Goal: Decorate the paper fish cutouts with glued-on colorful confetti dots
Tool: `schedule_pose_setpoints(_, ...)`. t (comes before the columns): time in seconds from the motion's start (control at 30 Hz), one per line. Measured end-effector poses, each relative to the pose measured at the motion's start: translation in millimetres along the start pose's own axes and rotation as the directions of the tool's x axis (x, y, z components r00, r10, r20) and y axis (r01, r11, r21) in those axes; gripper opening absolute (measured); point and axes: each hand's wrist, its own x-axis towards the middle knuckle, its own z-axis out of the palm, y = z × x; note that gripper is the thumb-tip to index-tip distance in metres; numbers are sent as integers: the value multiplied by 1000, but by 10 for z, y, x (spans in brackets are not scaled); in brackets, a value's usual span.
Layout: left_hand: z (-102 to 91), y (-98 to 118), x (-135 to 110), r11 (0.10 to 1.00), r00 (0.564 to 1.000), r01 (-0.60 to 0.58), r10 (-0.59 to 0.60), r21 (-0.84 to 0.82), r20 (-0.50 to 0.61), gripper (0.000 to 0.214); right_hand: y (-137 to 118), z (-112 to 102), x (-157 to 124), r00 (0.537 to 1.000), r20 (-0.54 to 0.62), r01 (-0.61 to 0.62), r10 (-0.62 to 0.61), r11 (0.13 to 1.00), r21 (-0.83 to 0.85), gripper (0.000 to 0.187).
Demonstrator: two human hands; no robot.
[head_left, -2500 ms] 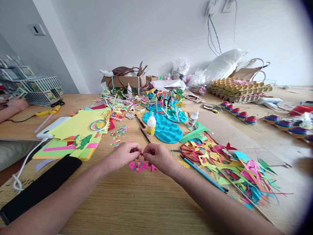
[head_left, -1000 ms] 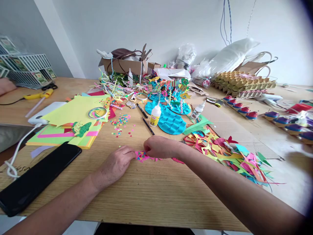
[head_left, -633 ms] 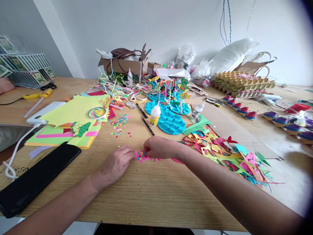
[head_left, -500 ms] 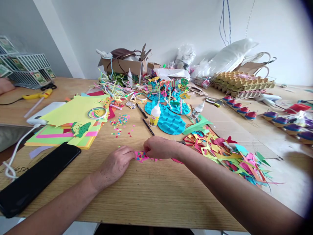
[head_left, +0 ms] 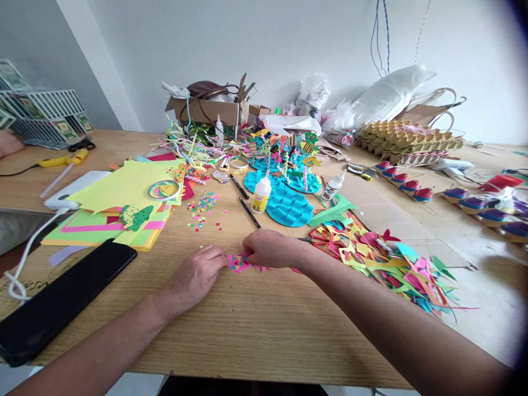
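A small pink paper cutout (head_left: 238, 263), covered with coloured triangle bits, lies flat on the wooden table between my hands. The fingers of my left hand (head_left: 202, 275) are pressed together on its left edge, holding it. My right hand (head_left: 266, 250) is closed over its right end, fingertips bent down onto the paper; whether a small piece is between them is hidden. Just beyond my hands are a white glue bottle (head_left: 261, 193), a black pen (head_left: 249, 213) and a scatter of paper confetti (head_left: 204, 203). Scissors (head_left: 304, 240) show partly beside my right wrist.
Paper scraps (head_left: 383, 258) are heaped to the right. On the left are coloured sheets (head_left: 119, 184), a black phone-like slab (head_left: 70, 302) and a glue gun (head_left: 68, 159). A blue card base (head_left: 291, 206) and egg trays (head_left: 408, 140) stand farther back. Another person's hand (head_left: 6, 143) shows far left.
My right hand has shifted very slightly at the pink cutout's right end. My left hand stays on its left edge, and the rest looks the same.
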Motion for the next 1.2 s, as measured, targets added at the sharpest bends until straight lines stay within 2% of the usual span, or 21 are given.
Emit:
schedule_pose_setpoints(0.33, 5, -9, -17, 1000, 1000, -1, 1, -26, -15, 32, 100, -19, -133, 994, -111, 7, -1, 999, 48, 18)
schedule_pose_setpoints(0.4, 7, -11, -20, 1000, 1000, -5, 4, -28, -17, 32, 114, 16, -202, 986, -155, 67, -55, 995, 73, 19)
schedule_pose_setpoints(0.5, 4, -3, -16, 1000, 1000, -2, 2, -18, -12, 31, 113, 122, -298, 952, -250, 190, -178, 981, 26, 21)
schedule_pose_setpoints(0.63, -13, 21, -1, 1000, 1000, 0, 0, -1, -7, 31, 112, 272, -365, 928, -311, 195, -204, 979, -59, 23)
schedule_pose_setpoints(0.8, -15, 22, 10, 1000, 1000, -6, 6, 15, 2, 30, 140, 359, -342, 924, -327, 186, -200, 980, -74, 23)
schedule_pose_setpoints(1.2, -4, 16, 7, 1000, 1000, 6, -6, 12, -8, 30, 103, 376, -296, 932, -291, 205, -216, 976, -69, 25)
